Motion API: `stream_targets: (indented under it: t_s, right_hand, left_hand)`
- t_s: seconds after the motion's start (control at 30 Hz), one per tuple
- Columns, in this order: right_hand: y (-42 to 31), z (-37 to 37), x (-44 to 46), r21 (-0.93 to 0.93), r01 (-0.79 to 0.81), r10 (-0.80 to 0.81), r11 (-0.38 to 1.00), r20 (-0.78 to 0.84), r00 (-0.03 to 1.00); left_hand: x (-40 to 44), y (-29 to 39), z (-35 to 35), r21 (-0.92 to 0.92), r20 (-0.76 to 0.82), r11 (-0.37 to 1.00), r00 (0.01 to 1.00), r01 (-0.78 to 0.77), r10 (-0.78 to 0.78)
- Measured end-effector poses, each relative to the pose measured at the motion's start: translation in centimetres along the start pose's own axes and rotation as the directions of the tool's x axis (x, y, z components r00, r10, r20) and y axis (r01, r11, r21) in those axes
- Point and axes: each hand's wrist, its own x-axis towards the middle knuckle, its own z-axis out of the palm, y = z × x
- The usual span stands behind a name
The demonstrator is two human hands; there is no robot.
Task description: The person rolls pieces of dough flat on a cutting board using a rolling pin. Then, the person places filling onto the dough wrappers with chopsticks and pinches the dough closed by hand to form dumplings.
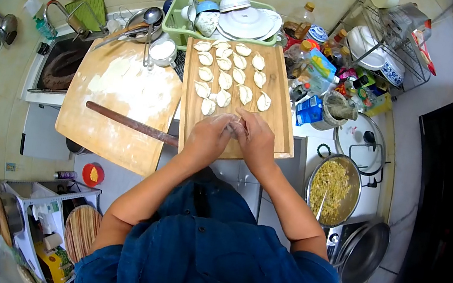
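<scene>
My left hand [210, 134] and my right hand [255, 137] meet over the near part of a wooden tray [275, 131]. Their fingers are pinched together around a dumpling [235, 118], which is mostly hidden by them. Beyond my fingers, several folded white dumplings [225, 80] lie in rough rows on the tray. To the left is a floured wooden board [77, 127]. A dark rolling pin [132, 122] rests across it, its right end close to my left hand. Loose flour [123, 81] covers the board's middle.
A steel bowl of yellow-green filling [331, 185] with a utensil in it stands at the right. Behind the tray is a green dish rack [177, 21] with bowls and plates. A cup of flour [162, 50], a ladle [152, 16], bottles [298, 58] and a glass lid [358, 135] surround the work area.
</scene>
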Motion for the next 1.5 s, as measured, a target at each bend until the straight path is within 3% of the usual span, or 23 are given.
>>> stream_targets:
  t_s: [0.1, 0.2, 0.23, 0.3, 0.4, 0.5, 0.6, 0.73, 0.8, 0.87, 0.93, 1.0, 1.07, 1.2, 1.3, 1.4, 1.5]
  right_hand:
    - [0.5, -0.5, -0.1, 0.082, -0.119, 0.113, 0.989, 0.079, 0.990]
    - [0.6, -0.5, -0.2, 0.135, -0.141, 0.133, 0.981, 0.064, 0.989]
    - [0.6, -0.5, -0.2, 0.146, -0.132, 0.128, 0.980, 0.038, 0.991]
    - [0.4, -0.4, 0.0, 0.102, -0.048, 0.053, 0.994, -0.046, 0.998]
    - [0.8, -0.2, 0.0, 0.048, -0.022, 0.024, 0.999, -0.033, 0.999]
    - [1.2, 0.3, -0.3, -0.040, -0.016, 0.016, 0.999, -0.008, 1.000]
    - [2.0, 1.0, -0.9, -0.165, 0.018, -0.020, 0.986, -0.014, 1.000]
    - [4.4, 0.9, -1.8, -0.306, -0.016, 0.012, 0.952, -0.015, 1.000]
    - [5.5, 0.3, -2.0, -0.385, -0.078, 0.086, 0.920, 0.006, 0.996]
    - [7.5, 0.5, -3.0, -0.421, -0.150, 0.168, 0.895, 0.007, 0.986]
    - [9.2, 0.4, -3.3, -0.432, -0.193, 0.218, 0.881, 0.008, 0.976]
    - [9.4, 0.1, -3.3, -0.451, -0.247, 0.287, 0.858, 0.022, 0.958]
    - [10.5, 0.6, -3.7, -0.456, -0.273, 0.299, 0.847, -0.014, 0.954]
    - [9.9, 0.4, -3.5, -0.458, -0.291, 0.326, 0.840, -0.002, 0.945]
    - [9.5, 0.5, -2.9, -0.495, -0.294, 0.293, 0.818, -0.082, 0.953]
    - [10.1, 0.5, -2.3, -0.498, -0.300, 0.285, 0.814, -0.109, 0.952]
    - [11.5, 1.0, -2.3, -0.516, -0.300, 0.289, 0.802, -0.103, 0.952]
  left_hand:
    - [-0.2, 0.2, 0.0, -0.129, 0.127, 0.946, 0.951, 0.298, -0.283]
    - [-0.7, -1.4, 1.8, -0.640, -0.018, 0.742, 0.961, 0.202, -0.277]
    - [-0.7, -1.5, 1.7, -0.710, 0.089, 0.639, 0.937, 0.297, -0.337]
    - [-0.4, -1.3, 1.4, -0.786, 0.316, 0.396, 0.860, 0.474, -0.401]
    - [-0.1, -1.3, 1.5, -0.789, 0.385, 0.336, 0.840, 0.515, -0.383]
    - [0.1, -2.4, 1.4, -0.767, 0.428, 0.382, 0.855, 0.515, -0.293]
    - [0.0, -2.9, 0.4, -0.713, 0.468, 0.422, 0.828, 0.560, -0.308]
    - [-0.9, -9.2, -1.3, -0.581, 0.148, 0.677, 0.876, 0.452, -0.458]
    - [-0.9, -14.3, -3.2, -0.552, 0.006, 0.641, 0.771, 0.534, -0.637]
    - [-2.0, -24.5, -3.2, -0.374, -0.313, 0.822, 0.776, 0.429, -0.547]
    - [-0.9, -26.5, -6.3, -0.501, -0.296, 0.719, 0.685, 0.482, -0.666]
    - [0.2, -29.6, -7.3, -0.424, -0.366, 0.742, 0.652, 0.518, -0.664]
    - [0.9, -32.6, -7.2, -0.130, -0.409, 0.829, 0.733, 0.544, -0.544]
    - [2.2, -37.1, -7.3, 0.378, -0.322, 0.853, 0.915, 0.360, -0.243]
    - [3.0, -39.0, -7.2, 0.599, -0.156, 0.758, 0.966, 0.258, -0.205]
    - [3.0, -43.4, -6.6, 0.729, -0.034, 0.663, 0.976, 0.171, -0.215]
    - [3.5, -43.8, -6.6, 0.716, -0.013, 0.665, 0.956, 0.213, -0.293]
